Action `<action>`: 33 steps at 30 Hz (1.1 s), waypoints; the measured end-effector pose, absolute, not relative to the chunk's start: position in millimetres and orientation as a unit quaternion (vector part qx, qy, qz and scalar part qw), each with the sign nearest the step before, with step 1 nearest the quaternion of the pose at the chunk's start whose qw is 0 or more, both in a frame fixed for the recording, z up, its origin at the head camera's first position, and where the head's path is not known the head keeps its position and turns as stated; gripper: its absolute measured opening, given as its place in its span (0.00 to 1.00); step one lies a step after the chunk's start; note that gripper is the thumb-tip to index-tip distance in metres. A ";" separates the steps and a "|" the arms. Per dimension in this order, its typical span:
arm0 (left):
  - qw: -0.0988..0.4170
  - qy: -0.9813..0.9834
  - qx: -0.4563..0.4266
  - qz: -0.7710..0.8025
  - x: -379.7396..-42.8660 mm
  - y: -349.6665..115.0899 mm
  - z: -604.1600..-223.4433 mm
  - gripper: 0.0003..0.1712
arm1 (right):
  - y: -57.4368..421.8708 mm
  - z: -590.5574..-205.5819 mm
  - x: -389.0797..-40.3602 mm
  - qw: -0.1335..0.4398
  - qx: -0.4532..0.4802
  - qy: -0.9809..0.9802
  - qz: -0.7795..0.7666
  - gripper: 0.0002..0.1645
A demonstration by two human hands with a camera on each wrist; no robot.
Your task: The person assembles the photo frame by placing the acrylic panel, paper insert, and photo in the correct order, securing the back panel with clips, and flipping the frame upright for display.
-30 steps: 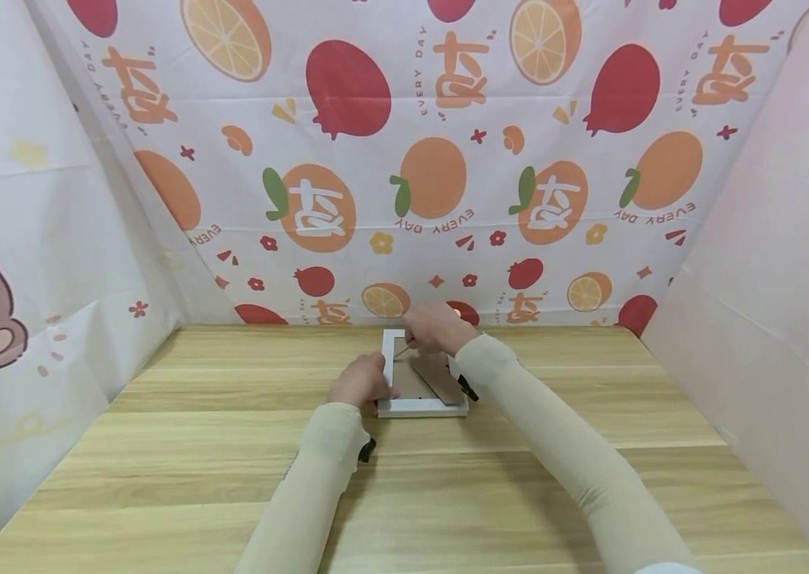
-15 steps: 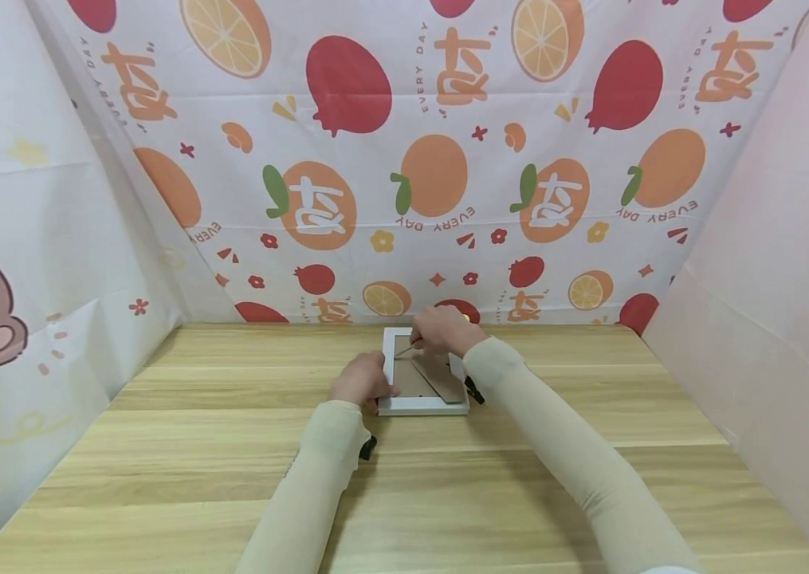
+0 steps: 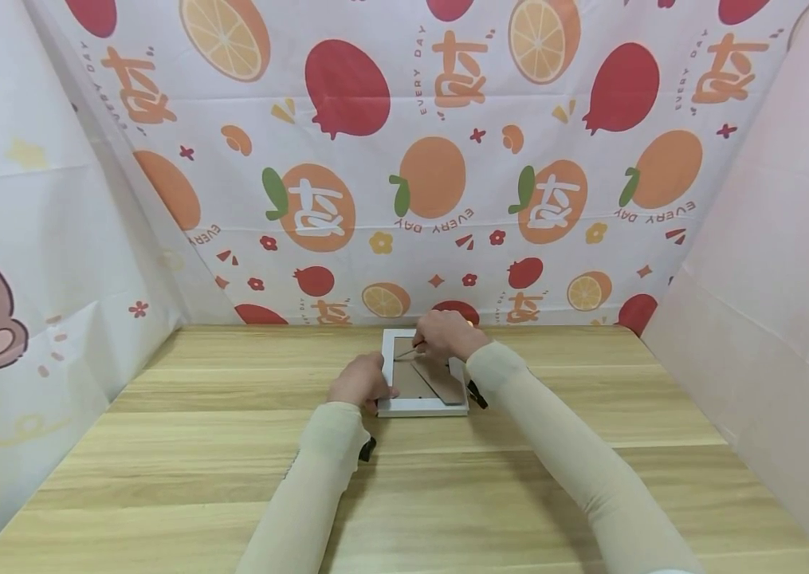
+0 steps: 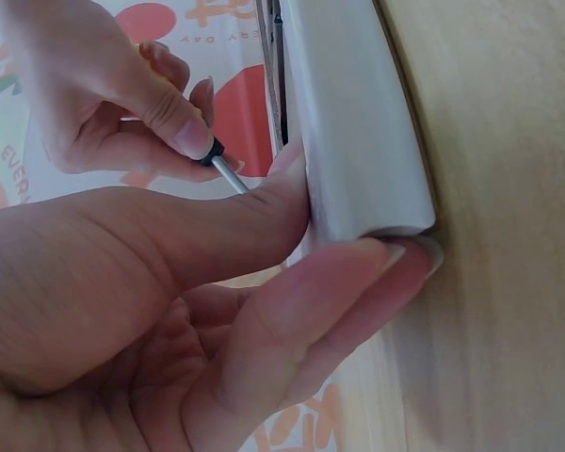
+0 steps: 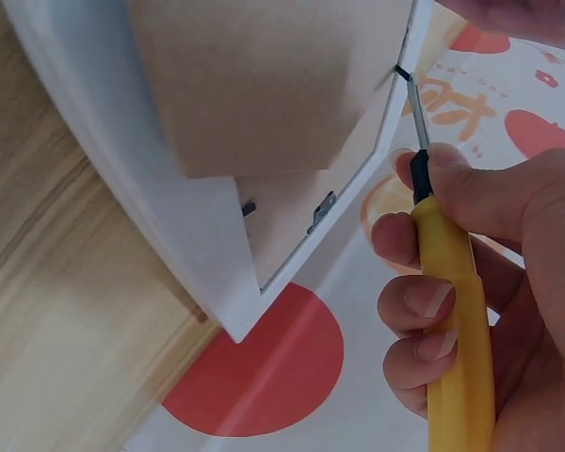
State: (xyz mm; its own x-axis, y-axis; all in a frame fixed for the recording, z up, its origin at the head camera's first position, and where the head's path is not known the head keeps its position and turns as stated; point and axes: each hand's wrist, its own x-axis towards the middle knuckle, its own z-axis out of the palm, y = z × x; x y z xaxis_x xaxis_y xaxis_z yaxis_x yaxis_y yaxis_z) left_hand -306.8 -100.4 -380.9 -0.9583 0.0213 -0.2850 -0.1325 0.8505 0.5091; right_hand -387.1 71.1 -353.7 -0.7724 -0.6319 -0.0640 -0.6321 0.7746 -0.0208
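Observation:
A white picture frame [image 3: 422,408] lies face down on the table, its brown backing board [image 3: 407,381] showing. On the backing, a brown stand flap [image 5: 254,85] is raised at a slant. My left hand [image 3: 359,381] grips the frame's left side; the left wrist view has the thumb on the back and fingertips under the white edge [image 4: 367,122]. In my right hand [image 3: 443,333] is a screwdriver with a yellow handle [image 5: 452,320]. Its metal tip is right at a small black tab [image 5: 402,72] along the frame's inner edge.
A second black tab [image 5: 250,208] and a metal hanger [image 5: 322,212] sit at the backing's edge. The wooden table [image 3: 246,470] ends at a fruit-print cloth [image 3: 433,263] just behind the frame. Pale cloth walls [image 3: 770,319] close in both sides.
My right hand has shifted slightly to the right with the screwdriver, the shaft still over the upper left of the backing. The left hand and frame stay in place.

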 end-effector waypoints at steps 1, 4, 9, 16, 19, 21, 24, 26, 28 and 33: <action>0.140 0.952 -0.028 0.272 -306.7 -100.4 -381.3 0.17 | 71.8 -354.5 -387.1 0.031 -0.334 0.942 0.001 0.09; 0.134 0.953 -0.023 0.272 -305.7 -100.4 -380.1 0.18 | 73.5 -356.0 -387.2 0.024 -0.331 0.943 0.003 0.08; 0.136 0.951 -0.025 0.278 -305.6 -100.4 -378.8 0.18 | 74.8 -358.0 -387.6 0.024 -0.335 0.942 0.008 0.09; 0.134 0.952 -0.021 0.274 -306.2 -100.4 -378.4 0.18 | 74.8 -358.0 -388.3 0.024 -0.334 0.942 0.002 0.11; 0.138 0.952 -0.024 0.274 -306.3 -99.7 -378.0 0.18 | 75.3 -359.1 -388.1 0.028 -0.331 0.943 0.001 0.12; 0.141 0.952 -0.026 0.272 -307.0 -99.1 -378.2 0.18 | 75.5 -360.6 -388.1 0.025 -0.331 0.943 0.004 0.15; 0.142 0.952 -0.028 0.268 -307.7 -98.9 -379.6 0.19 | 75.1 -362.9 -387.9 0.019 -0.334 0.942 0.010 0.22; 0.143 0.953 -0.027 0.266 -307.9 -98.9 -380.3 0.19 | 74.1 -364.2 -387.9 0.014 -0.337 0.941 0.020 0.25; 0.144 0.953 -0.028 0.266 -308.0 -99.2 -380.9 0.20 | 72.6 -364.4 -387.3 0.013 -0.338 0.941 0.028 0.26; 0.144 0.953 -0.025 0.267 -307.0 -100.1 -379.4 0.19 | 65.8 -359.4 -384.0 0.018 -0.329 0.942 0.055 0.21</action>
